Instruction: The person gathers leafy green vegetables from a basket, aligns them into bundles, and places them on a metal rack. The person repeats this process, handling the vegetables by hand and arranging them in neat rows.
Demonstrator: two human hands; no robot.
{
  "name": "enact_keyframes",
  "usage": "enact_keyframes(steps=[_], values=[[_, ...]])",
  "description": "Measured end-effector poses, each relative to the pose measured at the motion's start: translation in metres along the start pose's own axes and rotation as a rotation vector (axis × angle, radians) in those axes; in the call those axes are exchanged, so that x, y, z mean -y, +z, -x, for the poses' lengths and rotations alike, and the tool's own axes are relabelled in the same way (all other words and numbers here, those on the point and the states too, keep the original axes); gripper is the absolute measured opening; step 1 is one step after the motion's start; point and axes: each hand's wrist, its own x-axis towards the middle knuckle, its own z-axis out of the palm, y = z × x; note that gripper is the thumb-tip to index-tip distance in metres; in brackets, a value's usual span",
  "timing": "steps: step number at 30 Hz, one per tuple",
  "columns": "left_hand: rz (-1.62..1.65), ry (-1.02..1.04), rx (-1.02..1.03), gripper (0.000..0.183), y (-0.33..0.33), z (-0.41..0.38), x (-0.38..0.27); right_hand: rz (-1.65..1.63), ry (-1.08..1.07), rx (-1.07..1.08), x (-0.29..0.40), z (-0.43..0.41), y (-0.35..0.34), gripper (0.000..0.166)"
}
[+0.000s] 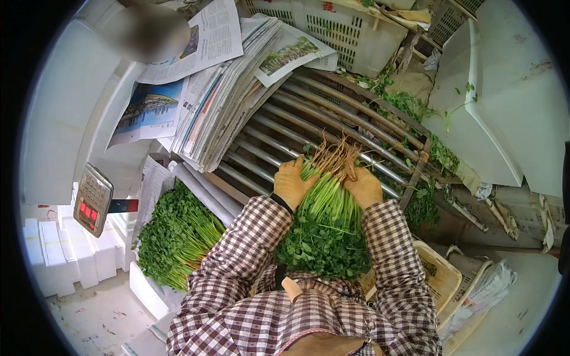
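A large bunch of leafy green herbs, coriander by its look [331,209], lies before my body with brown roots pointing away and leaves towards me. My left hand [291,182], in a yellowish glove, is closed around the left side of the stems near the roots. On the right side my gloved right hand [364,187] grips the same bunch just below the roots. Beneath the root end runs a rack of metal bars [276,144]. More herbs [178,236] are packed in a paper-lined white foam box at the left.
Stacked newspapers [222,93] cover the rack's left end. A scale display [93,200] stands at far left. White plastic crates [347,40] are behind, foam panels [507,107] at right, a yellowish basket [445,278] at lower right. Loose sprigs [403,104] hang along the rack's far edge.
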Motion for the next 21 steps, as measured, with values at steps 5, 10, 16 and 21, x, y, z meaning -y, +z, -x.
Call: enact_keyframes(steps=[5,10,16,21], values=[[0.152,0.016,0.003,0.072,-0.008,-0.005,0.009,-0.001,0.105,0.026,-0.026,-0.014,0.009,0.033],[0.117,-0.081,0.396,0.082,-0.022,-0.013,-0.009,0.007,0.037,0.041,0.013,-0.007,0.013,0.050],[0.784,-0.063,0.340,0.099,-0.016,0.023,-0.011,-0.873,-0.107,0.456,-0.017,0.010,-0.028,0.094],[1.010,-0.012,0.453,0.104,-0.001,0.026,-0.014,-0.842,-0.030,0.509,0.003,0.015,-0.029,0.094]])
